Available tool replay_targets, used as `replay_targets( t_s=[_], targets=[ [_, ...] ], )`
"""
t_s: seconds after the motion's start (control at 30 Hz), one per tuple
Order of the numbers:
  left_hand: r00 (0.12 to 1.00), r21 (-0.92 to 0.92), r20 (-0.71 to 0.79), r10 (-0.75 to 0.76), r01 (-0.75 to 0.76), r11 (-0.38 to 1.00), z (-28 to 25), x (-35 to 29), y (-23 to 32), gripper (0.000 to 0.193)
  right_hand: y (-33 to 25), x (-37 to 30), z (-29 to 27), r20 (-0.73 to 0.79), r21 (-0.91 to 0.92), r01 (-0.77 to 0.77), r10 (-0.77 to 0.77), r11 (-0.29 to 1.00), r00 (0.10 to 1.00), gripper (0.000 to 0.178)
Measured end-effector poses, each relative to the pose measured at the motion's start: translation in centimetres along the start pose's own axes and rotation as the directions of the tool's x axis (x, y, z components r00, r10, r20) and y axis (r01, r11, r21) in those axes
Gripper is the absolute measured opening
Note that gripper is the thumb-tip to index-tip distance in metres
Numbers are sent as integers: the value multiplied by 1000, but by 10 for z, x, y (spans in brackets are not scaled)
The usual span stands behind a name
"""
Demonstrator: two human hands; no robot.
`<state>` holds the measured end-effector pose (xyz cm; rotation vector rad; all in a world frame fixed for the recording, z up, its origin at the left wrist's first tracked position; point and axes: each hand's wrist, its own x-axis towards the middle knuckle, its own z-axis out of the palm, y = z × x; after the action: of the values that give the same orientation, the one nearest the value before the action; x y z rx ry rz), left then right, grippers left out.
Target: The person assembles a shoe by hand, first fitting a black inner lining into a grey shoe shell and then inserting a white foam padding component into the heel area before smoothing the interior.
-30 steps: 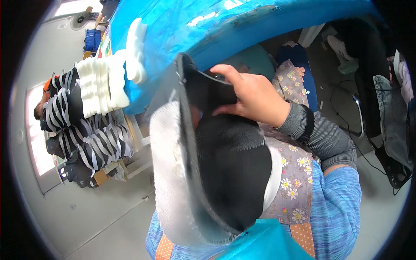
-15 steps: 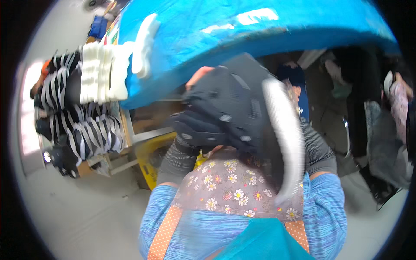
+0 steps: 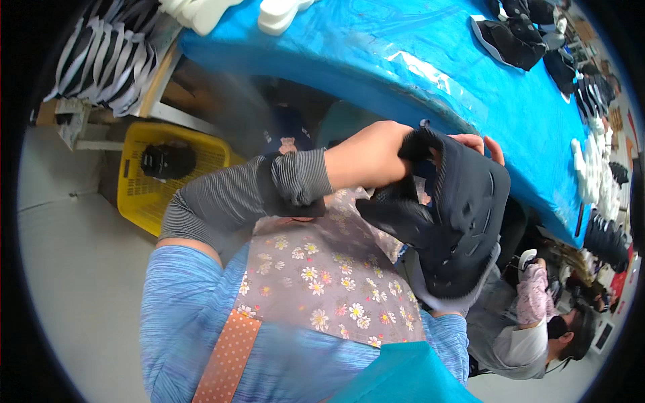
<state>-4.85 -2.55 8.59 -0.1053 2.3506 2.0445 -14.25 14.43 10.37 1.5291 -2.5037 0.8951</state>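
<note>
A black shoe point(image 3: 467, 215) with a pale sole edge fills the space in front of my apron, tilted on its side. My left hand point(image 3: 373, 154) grips the rim of its opening, with the fingertips hidden in the dark fabric. Behind its far end, the fingers of my right hand point(image 3: 485, 146) curl over the edge, while the palm and wrist are covered by the shoe. Both hands are closed on it, in the air just short of the blue-covered table point(image 3: 376, 74).
Black shoes point(image 3: 514, 40) and white sole-shaped pieces point(image 3: 591, 168) lie along the table's right part. Further white pieces point(image 3: 279, 13) sit at its far left. A yellow basket point(image 3: 127, 181) with a black item stands at left, below striped stacked pieces point(image 3: 107, 64). Another person point(image 3: 531, 329) sits at right.
My view has swung to the right, showing more of the table. The shoe has turned, its pale sole now mostly hidden below, and my left hand has come into sight at its opening.
</note>
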Motion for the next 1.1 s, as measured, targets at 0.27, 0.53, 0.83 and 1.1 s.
replay_targets(
  t_s=[0.27,0.53,0.83,1.1],
  targets=[
    [935,574,-58,349,-255,778,9,-43,2,13,47,9,73,-66,990,63,-20,-126,998,42],
    [932,610,-151,331,-175,773,-25,-39,8,37,21,5,59,-387,775,349,-41,526,921,44],
    [792,704,356,496,-576,415,-11,-48,4,11,38,16,62,163,924,-187,-101,-333,982,28],
    [952,585,135,274,-300,754,-1,-69,2,34,49,-10,81,211,873,-208,-42,-440,976,27]
  ],
)
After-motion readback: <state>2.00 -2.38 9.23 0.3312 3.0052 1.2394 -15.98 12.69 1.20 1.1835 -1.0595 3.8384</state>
